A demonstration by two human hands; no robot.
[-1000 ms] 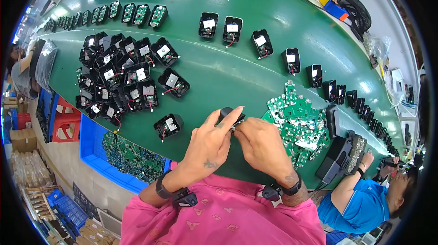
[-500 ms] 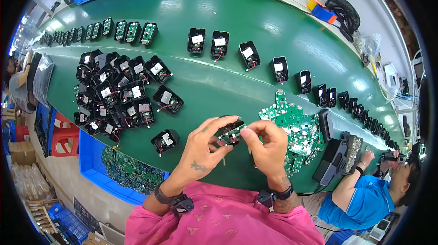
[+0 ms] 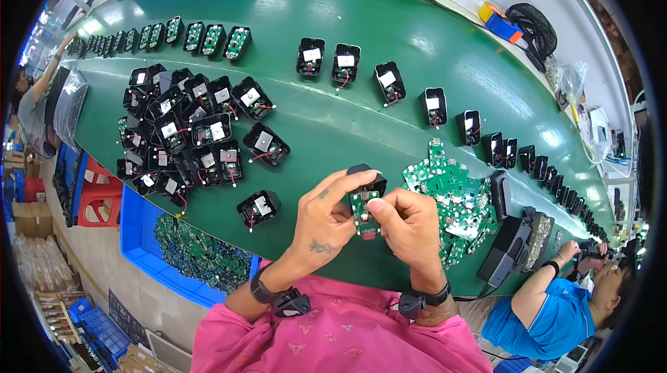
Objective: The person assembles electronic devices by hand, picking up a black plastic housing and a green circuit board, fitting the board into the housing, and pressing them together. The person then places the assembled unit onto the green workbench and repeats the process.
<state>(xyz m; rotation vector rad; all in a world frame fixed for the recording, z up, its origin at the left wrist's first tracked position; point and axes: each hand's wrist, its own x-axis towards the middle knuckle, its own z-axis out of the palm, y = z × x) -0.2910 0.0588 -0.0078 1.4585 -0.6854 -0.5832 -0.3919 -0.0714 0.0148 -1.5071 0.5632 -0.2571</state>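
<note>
In front of my chest, my left hand is closed around a small black plastic housing. A green circuit board stands at the mouth of this housing, its face toward me and a red part at its lower end. My right hand pinches the board's edge with the thumb on its face. How far the board sits inside the housing is hidden by my fingers. Close to my right hand lies a heap of loose green boards. One black housing with a white block lies left of my left hand.
A pile of black housings covers the green table's left side. Rows of housings run along the back and down the right. A blue bin of boards stands lower left. A black device and a person in blue are at right.
The circuit board has turned from lying slanted to standing upright, facing me. Both hands have shifted slightly, still on the housing and board. The view has moved a little.
</note>
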